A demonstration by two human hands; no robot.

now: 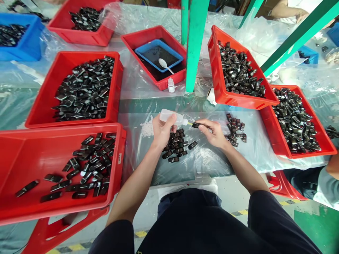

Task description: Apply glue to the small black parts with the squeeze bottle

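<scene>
My left hand is closed round a translucent squeeze bottle, tipped sideways with its thin yellowish nozzle pointing right. The nozzle tip meets or nearly touches a small glossy black part, which my right hand pinches between thumb and fingers. Below my left hand, several like black parts lie in rows on the plastic-covered table. One stray part rests just right of them. A looser group of dark parts lies beyond my right hand.
Red bins of black parts stand left, lower left and right. Behind are a blue tray with a white spoon, a small white bottle and a green post. Another person's arm shows at far right.
</scene>
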